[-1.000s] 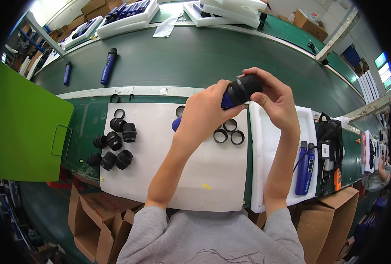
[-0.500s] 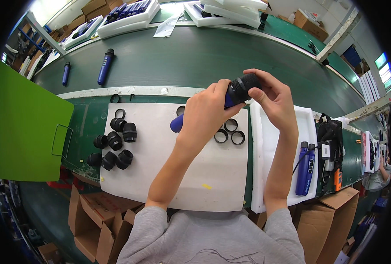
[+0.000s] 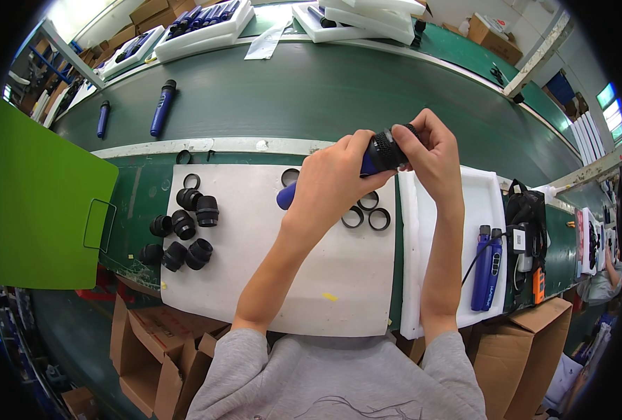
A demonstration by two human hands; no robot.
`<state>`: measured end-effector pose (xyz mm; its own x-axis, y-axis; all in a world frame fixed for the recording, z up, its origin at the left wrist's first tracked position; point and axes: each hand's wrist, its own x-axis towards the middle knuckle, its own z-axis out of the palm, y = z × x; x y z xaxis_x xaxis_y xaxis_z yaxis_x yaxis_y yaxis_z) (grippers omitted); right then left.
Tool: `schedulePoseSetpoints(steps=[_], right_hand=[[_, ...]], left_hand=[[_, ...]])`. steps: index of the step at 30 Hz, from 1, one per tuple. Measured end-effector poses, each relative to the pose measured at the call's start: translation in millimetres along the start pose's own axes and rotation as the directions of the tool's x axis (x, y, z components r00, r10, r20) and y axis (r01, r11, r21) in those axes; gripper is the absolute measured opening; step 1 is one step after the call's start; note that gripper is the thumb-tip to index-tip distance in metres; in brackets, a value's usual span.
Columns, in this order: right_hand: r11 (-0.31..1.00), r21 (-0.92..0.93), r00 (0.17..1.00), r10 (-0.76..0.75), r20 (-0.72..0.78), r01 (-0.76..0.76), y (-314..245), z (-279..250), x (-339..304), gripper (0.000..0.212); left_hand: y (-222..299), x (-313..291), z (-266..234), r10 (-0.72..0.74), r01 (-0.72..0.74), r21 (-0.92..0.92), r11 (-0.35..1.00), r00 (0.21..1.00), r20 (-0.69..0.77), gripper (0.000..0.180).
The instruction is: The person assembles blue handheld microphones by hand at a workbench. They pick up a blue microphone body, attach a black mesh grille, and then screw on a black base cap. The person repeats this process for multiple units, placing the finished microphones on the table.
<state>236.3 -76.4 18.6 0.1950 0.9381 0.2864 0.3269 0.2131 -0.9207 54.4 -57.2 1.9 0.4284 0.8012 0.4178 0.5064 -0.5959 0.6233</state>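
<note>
A blue microphone with a black mesh head (image 3: 386, 150) is held tilted above the white work sheet (image 3: 255, 280), its head toward the upper right. Wrapped round its blue body is my left hand (image 3: 330, 173), closed. My right hand (image 3: 433, 157) is closed on the mesh head, thumb and fingers gripping its end. Beneath and beside the microphone lie several black rings (image 3: 379, 220) on the sheet. Several loose black microphone heads (image 3: 184, 225) are grouped at the sheet's left side.
Two blue microphones (image 3: 163, 108) lie on the green conveyor belt (image 3: 255, 98) beyond the bench. At right, a white foam tray (image 3: 423, 308) holds blue microphones, beside a black bag (image 3: 528, 210). A green panel (image 3: 45, 203) stands left; open cardboard boxes (image 3: 167, 343) sit below.
My right thumb and fingers have shifted their grip on the mesh head, and the hand has come slightly left. The microphones on the belt have moved a little to the left.
</note>
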Motion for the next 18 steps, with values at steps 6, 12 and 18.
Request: schedulePoseSetpoints(steps=[6,12,18], right_hand=[[0.994,-0.099,0.995,0.041,-0.096,-0.051,-7,0,-3,0.051],[0.977,-0.207,0.994,0.031,-0.109,-0.053,-8,-3,-3,0.055],[0.991,-0.119,0.995,-0.064,-0.077,0.055,-6,4,-4,0.046]], left_hand=[[2,-2,2,0.085,-0.085,-0.010,0.996,0.996,-0.029,0.049],[6,-3,6,0.056,-0.056,-0.022,0.998,0.998,-0.018,0.048],[7,2,-5,-0.090,0.118,-0.200,0.973,0.986,0.143,0.049]])
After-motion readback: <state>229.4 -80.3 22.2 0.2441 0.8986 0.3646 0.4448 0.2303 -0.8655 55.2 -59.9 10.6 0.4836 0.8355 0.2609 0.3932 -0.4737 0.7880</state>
